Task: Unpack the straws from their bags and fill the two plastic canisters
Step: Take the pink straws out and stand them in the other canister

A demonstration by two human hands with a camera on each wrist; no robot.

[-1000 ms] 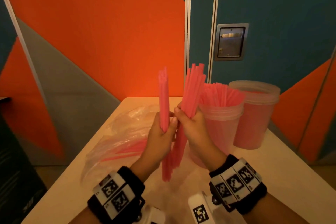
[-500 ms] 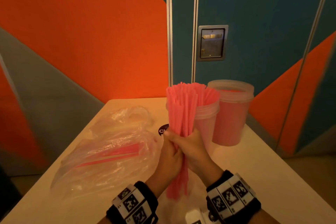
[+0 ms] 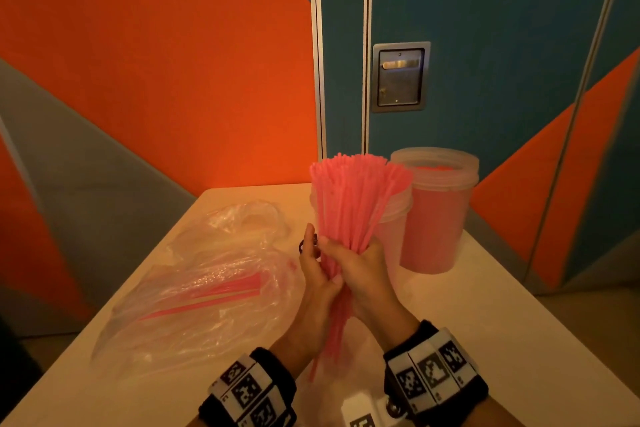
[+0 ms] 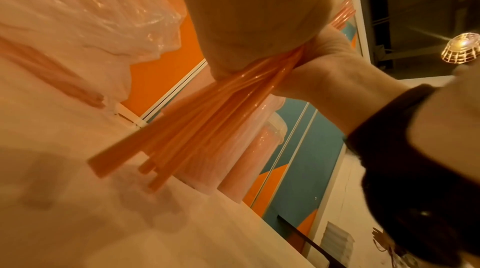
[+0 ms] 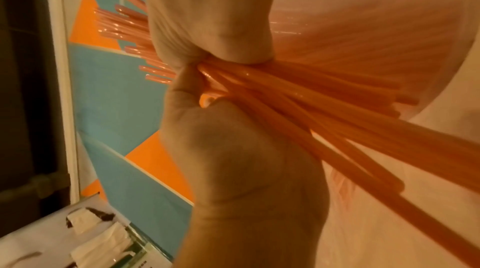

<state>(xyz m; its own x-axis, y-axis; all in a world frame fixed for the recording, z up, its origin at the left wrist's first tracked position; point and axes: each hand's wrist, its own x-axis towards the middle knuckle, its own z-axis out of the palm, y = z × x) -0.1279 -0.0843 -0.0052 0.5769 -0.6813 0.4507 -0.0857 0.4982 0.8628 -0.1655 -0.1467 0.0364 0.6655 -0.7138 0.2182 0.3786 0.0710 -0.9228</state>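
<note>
One thick bundle of pink straws stands upright above the table, clasped between both hands. My right hand grips it from the right, its fingers wrapped round the middle. My left hand holds it from the left with one digit stretched upward. The lower straw ends fan out unevenly just above the tabletop. Straight behind the bundle stands a clear canister with straws in it, mostly hidden. A second canister, packed with pink straws, stands to its right. A crumpled clear bag on the left holds a few straws.
The pale table is narrow, with its far edge against the orange and teal wall and its right edge close to the canisters. A small black round mark lies on the table by my left hand.
Two separate bunches, one in each hand, have been brought together into one bundle. The bundle now sits lower and in front of the near canister.
</note>
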